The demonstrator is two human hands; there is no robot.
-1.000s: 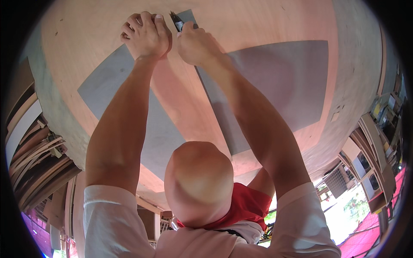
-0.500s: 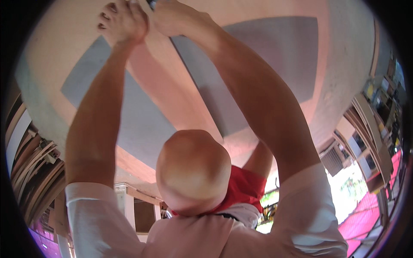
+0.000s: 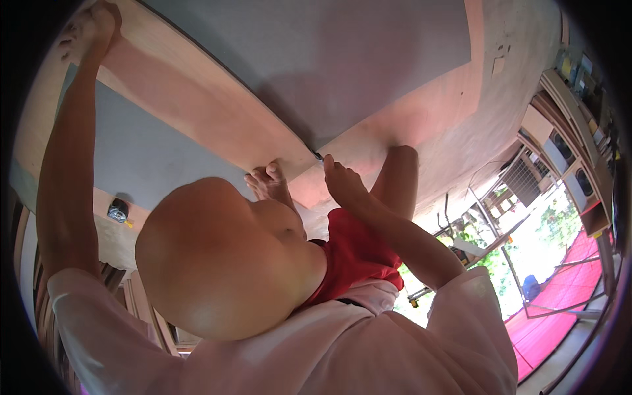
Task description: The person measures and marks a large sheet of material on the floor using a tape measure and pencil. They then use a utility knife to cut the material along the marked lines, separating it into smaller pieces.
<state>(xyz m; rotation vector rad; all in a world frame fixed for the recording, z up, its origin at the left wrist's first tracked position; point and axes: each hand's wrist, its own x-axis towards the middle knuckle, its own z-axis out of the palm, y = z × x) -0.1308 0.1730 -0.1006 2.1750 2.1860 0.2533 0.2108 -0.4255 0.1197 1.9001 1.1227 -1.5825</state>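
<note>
A long pale wooden plank (image 3: 197, 85) lies slantwise across a grey sheet (image 3: 368, 59), which has a pale wood-coloured border. My left hand (image 3: 92, 33) rests at the plank's far end at upper left, with its fingers spread and pressed down. At the plank's near end, my right hand (image 3: 342, 181) is closed round a slim dark-tipped tool (image 3: 318, 157). Its tip meets the plank's right edge; the fingers hide most of it, so its kind does not show. My bare foot (image 3: 268, 181) stands on the plank's near end.
My bent knee (image 3: 210, 257) fills the lower left. A small dark object with a yellow tab (image 3: 118, 210) lies beyond it. At the right stand stacked boards and wooden boxes (image 3: 559, 151), a wire grid (image 3: 523, 178), and pink sheeting (image 3: 559, 296) beside a bright opening.
My right hand has come from beside my left hand down the plank's edge towards me. The left hand stays on the plank. The view has shifted, bringing my foot into sight.
</note>
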